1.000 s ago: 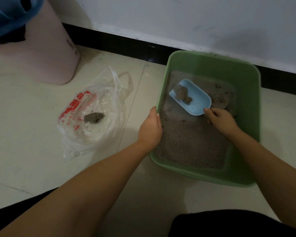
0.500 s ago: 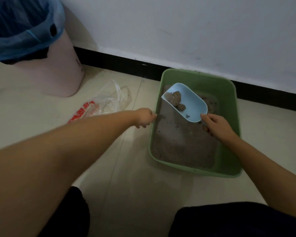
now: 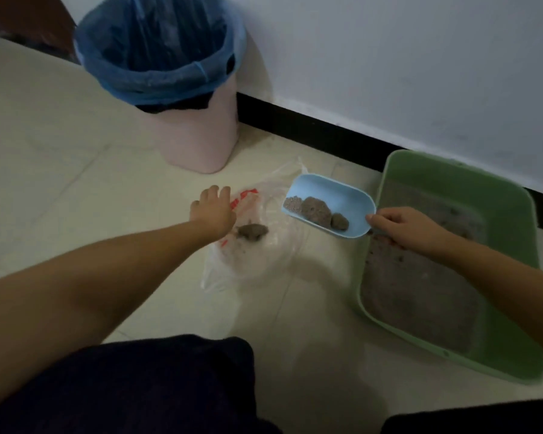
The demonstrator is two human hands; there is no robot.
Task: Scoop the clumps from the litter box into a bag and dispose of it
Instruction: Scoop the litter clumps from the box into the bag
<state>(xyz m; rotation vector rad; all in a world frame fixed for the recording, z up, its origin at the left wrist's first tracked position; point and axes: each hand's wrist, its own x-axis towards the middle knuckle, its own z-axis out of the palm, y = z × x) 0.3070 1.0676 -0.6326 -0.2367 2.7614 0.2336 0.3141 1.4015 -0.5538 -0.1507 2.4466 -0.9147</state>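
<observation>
right hand (image 3: 411, 230) grips scoop (image 3: 329, 205) w/ two clumps (image 3: 317, 208) | bag (image 3: 257, 242) holds one clump | left hand (image 3: 212, 211) spread on bag | litter box (image 3: 514, 195) blurry

This looks like a room in a home, seen at floor level. The floor (image 3: 60, 158) is pale glossy tile with thin joints, and it meets a plain white wall (image 3: 420, 64) along a black skirting strip (image 3: 311, 126). Beyond the left hand (image 3: 213, 210) stands a pink plastic bin (image 3: 198, 133) lined with a blue bag (image 3: 157, 48) — ordinary household stuff. Under the right hand (image 3: 408, 228) sits a green litter box (image 3: 502, 195) filled with grey litter (a pet lives here, plainly). Between the hands a thin shopping bag (image 3: 257, 252) with red print lies open on the tiles — the sort kept from a grocery run.
</observation>
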